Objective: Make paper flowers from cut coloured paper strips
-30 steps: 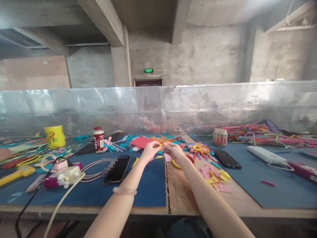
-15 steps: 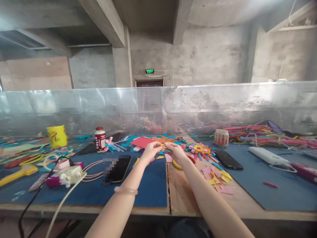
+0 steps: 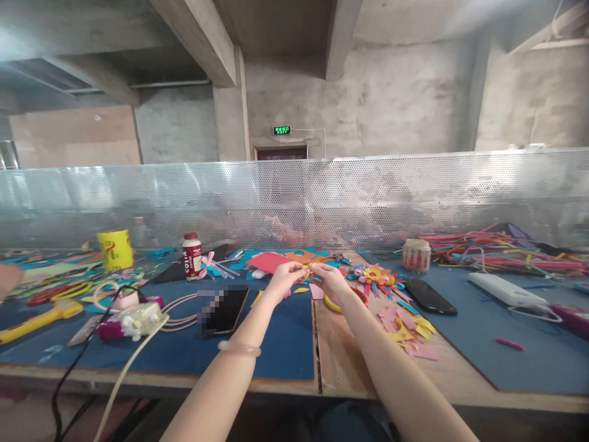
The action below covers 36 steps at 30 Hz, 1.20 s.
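My left hand [image 3: 285, 280] and my right hand [image 3: 331, 282] meet over the middle of the table, fingertips pinched together. Between them is a small yellow piece of paper [image 3: 306, 271], partly covered by the fingers. Behind the left hand lies a red paper sheet [image 3: 267, 262]. Below the fingertips are a yellow paper scrap [image 3: 301, 290] and a pink paper piece [image 3: 316, 291]. Scissors with a yellow and red handle [image 3: 332, 304] lie partly hidden under my right forearm. Paper flowers [image 3: 375, 277] in pink, blue, orange and yellow sit to the right.
Left stand a drink bottle [image 3: 192, 258], a yellow tin [image 3: 116, 250], a glue gun [image 3: 43, 320], a power strip [image 3: 133, 322] with cables and a phone [image 3: 226, 312]. Another person's blurred hand [image 3: 9, 279] shows at the left edge. Right lie paper scraps [image 3: 409, 331] and another phone [image 3: 431, 297].
The view has turned slightly left, and another person's hand has come in at the left edge. My hands stay together at the yellow paper.
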Tool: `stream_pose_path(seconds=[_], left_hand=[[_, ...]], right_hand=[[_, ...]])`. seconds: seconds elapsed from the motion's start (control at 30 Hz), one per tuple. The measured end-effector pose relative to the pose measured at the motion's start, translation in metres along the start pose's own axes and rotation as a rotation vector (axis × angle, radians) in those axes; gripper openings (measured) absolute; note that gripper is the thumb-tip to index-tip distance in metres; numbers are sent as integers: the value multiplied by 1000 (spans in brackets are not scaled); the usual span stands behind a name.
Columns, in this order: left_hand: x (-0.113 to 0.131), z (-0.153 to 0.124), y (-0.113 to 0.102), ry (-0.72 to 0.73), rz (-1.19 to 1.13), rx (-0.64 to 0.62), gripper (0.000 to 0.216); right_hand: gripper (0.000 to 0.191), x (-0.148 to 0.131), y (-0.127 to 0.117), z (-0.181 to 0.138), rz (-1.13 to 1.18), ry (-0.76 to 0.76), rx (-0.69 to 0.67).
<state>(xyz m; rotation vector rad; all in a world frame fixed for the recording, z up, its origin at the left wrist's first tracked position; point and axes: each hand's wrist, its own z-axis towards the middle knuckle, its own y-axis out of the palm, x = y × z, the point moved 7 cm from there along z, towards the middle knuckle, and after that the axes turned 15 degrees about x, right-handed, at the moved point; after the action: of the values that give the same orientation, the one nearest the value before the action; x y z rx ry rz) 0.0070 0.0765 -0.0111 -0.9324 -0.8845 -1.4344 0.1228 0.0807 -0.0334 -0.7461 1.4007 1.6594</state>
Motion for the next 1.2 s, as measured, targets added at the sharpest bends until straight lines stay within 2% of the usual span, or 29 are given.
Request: stream_pose_path(seconds=[0.4, 0.6, 0.9, 1.2], left_hand=[[1, 0, -2, 20, 43, 25, 26], [-2, 1, -3, -21, 25, 40, 29], [0, 1, -2, 4, 24, 32, 28], [2, 0, -2, 21, 44, 28, 27]], right_hand=[[21, -6, 3, -6, -44, -40, 20], [20, -8, 3, -7, -52, -62, 30], [18, -7, 0, -6, -51, -56, 97], [21, -2, -1, -3, -60, -49, 86]])
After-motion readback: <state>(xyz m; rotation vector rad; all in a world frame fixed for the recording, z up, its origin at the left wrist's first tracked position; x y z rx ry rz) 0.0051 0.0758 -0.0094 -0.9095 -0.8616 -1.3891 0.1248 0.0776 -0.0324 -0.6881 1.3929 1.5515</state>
